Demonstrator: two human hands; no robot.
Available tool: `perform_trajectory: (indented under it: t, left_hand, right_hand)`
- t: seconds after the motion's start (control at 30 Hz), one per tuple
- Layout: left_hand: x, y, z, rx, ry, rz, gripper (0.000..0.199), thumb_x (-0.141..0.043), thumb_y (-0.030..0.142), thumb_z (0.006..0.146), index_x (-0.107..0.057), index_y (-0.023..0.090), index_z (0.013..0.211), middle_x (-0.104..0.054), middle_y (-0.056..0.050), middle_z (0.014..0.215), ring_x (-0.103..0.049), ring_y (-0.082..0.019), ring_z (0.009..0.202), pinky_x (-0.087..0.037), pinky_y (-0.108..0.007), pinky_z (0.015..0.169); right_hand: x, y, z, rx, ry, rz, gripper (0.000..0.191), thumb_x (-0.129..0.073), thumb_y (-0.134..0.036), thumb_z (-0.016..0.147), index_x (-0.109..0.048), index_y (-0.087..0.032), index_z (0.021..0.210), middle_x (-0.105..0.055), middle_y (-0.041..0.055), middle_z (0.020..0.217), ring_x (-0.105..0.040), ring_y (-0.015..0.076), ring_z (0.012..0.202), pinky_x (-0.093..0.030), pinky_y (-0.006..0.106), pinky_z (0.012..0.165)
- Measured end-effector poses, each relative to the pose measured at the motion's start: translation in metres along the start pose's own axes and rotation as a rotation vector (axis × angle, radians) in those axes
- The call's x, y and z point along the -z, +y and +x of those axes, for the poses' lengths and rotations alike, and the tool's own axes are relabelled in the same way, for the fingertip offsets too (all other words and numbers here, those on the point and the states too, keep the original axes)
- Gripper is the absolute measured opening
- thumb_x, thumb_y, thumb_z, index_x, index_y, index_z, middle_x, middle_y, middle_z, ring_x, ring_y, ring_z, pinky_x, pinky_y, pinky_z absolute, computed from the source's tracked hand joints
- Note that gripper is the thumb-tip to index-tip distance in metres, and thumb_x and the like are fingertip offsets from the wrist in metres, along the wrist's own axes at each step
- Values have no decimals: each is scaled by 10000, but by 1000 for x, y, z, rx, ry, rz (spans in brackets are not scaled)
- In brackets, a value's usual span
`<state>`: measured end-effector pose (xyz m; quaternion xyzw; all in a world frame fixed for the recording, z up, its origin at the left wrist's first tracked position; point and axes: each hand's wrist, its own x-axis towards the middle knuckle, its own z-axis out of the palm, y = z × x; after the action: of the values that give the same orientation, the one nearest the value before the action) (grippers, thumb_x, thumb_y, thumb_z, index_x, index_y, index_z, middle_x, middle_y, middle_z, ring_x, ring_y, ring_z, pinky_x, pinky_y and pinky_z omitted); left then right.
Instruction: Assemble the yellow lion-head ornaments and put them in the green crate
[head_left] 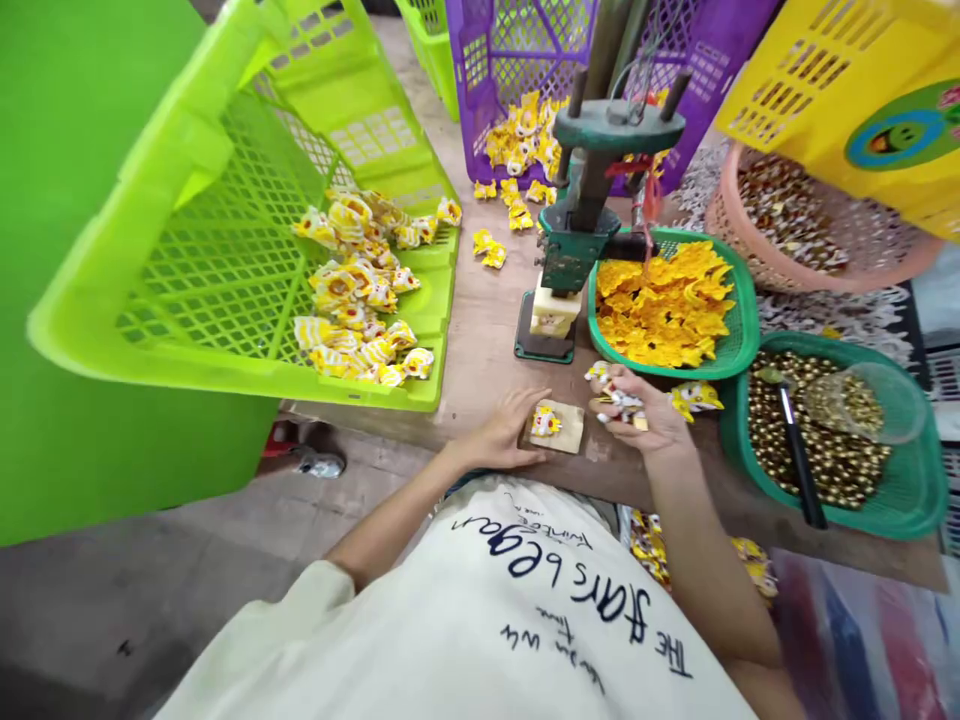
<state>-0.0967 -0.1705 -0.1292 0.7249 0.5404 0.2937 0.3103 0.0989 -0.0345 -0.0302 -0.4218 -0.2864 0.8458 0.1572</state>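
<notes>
A small wooden block (pixel 571 430) lies at the table's front edge, with a yellow-and-white figure piece (pixel 545 421) on it. My left hand (pixel 506 430) rests at the block's left side, its fingers apart and touching the block's edge. To the right of the block, my right hand (pixel 643 408) is closed around several small white-and-yellow pieces (pixel 619 400). Another yellow figure piece (pixel 696 399) lies just right of that hand. Behind the block stands a green hand press (pixel 574 240) with a pale block (pixel 555 310) on its base.
A tipped lime-green crate (pixel 442 330) with striped pieces stands left. Behind is a purple crate (pixel 469 120). Right are a green basket (pixel 750 325) of yellow parts, a green basket (pixel 926 470) of gold beads with a black-handled spoon, and a pink basket (pixel 724 205).
</notes>
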Motion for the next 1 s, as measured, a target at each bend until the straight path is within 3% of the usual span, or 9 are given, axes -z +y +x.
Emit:
perform_trajectory:
  t: [0.1, 0.2, 0.37, 0.43, 0.53, 0.6, 0.67, 0.77, 1.0]
  left_hand:
    - [-20, -11, -2, 63, 27, -23, 880, -714, 311, 784, -226, 208, 1510, -434, -147, 1484, -425, -272, 1378, -378, -448, 1146]
    - [-37, -11, 9, 107, 29, -67, 817, -742, 312, 754, -315, 213, 1443, -502, -141, 1412, -494, -278, 1306, -432, -439, 1091]
    - [-42, 5, 15, 151, 133, -58, 774, -764, 343, 706, -358, 172, 1342, -486, -170, 1379, -472, -311, 1297, -424, -461, 1084]
    - [-38, 6, 7, 198, 229, -36, 660, -729, 326, 727, -391, 193, 1278, -519, -145, 1303, -500, -304, 1244, -435, -475, 1061]
    - [-32, -5, -9, 290, 496, 15, 453, -639, 259, 782, -410, 204, 1169, -545, -115, 1147, -548, -271, 1128, -481, -470, 985]
    - [-28, -17, -16, 310, 619, 80, 534, -657, 283, 782, -371, 183, 1221, -503, -151, 1219, -506, -290, 1211, -459, -491, 1020]
    - [-25, -28, -17, 282, 595, 143, 807, -732, 382, 745, -265, 152, 1361, -395, -215, 1390, -395, -335, 1356, -393, -527, 1096]
    - [-23, -36, -15, 244, 470, 180, 1136, -791, 494, 691, -69, 142, 1496, -275, -262, 1518, -304, -366, 1438, -351, -535, 1137]
    - [-23, -36, -13, 199, 421, 188, 1082, -752, 398, 764, -33, 179, 1542, -334, -241, 1524, -365, -329, 1424, -381, -500, 1130]
  right_hand:
    - [-11, 18, 17, -64, -106, 57, 435, -755, -269, 505, -426, -250, 789, -536, -78, 668, -447, 56, 444, -129, 89, 311]
    - [-20, 26, 36, 2, -125, -84, 444, -747, -332, 506, -427, -248, 803, -523, -85, 665, -470, 60, 442, -165, 103, 306]
    - [-37, 33, 69, 77, -111, -328, 391, -704, -370, 539, -444, -244, 802, -474, -94, 584, -480, 76, 413, -187, 128, 316]
    - [-43, 37, 81, 100, -113, -456, 317, -665, -359, 570, -464, -238, 782, -453, -93, 540, -466, 87, 402, -204, 143, 326]
    - [-51, 49, 98, 166, -99, -671, 161, -595, -283, 619, -499, -222, 734, -447, -82, 515, -462, 98, 437, -284, 169, 380]
    - [-56, 60, 108, 242, -78, -815, 102, -577, -194, 615, -526, -208, 702, -502, -57, 572, -514, 116, 547, -392, 199, 488]
    - [-58, 71, 116, 322, -60, -949, 131, -576, -117, 603, -567, -195, 707, -591, -16, 703, -572, 154, 726, -470, 251, 670]
    - [-59, 83, 119, 393, -82, -1114, 212, -588, -73, 625, -645, -187, 795, -658, 43, 895, -584, 209, 916, -454, 326, 877]
    - [-56, 86, 109, 440, -136, -1312, 285, -602, -71, 689, -720, -180, 925, -611, 95, 1067, -537, 252, 1083, -393, 390, 1010]
